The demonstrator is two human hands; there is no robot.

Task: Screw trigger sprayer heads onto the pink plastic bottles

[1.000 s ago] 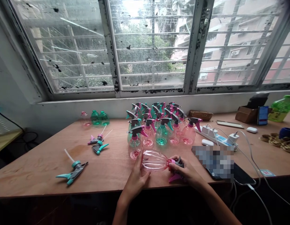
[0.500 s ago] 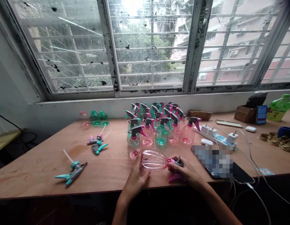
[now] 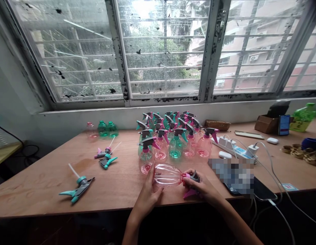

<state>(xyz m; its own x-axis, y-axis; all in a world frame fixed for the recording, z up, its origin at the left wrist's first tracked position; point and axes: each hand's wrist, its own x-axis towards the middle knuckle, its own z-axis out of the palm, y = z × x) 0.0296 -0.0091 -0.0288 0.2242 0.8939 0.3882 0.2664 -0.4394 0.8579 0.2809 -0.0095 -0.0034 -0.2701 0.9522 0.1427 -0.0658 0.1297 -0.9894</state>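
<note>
A clear pink spray bottle [image 3: 168,175] lies on its side near the front edge of the wooden table [image 3: 45,177]. My left hand [image 3: 147,195] grips its round body from below. My right hand [image 3: 202,189] is closed around its pink and grey trigger head [image 3: 192,177] at the neck. Just behind stands a group of several assembled pink and teal spray bottles [image 3: 170,136].
Loose trigger heads lie to the left: a teal one [image 3: 77,190] near the front, a pink one [image 3: 103,152] and a teal one [image 3: 108,160] further back. Three capless bottles [image 3: 103,128] stand by the wall. A power strip [image 3: 234,148], cables and a phone [image 3: 260,190] lie to the right.
</note>
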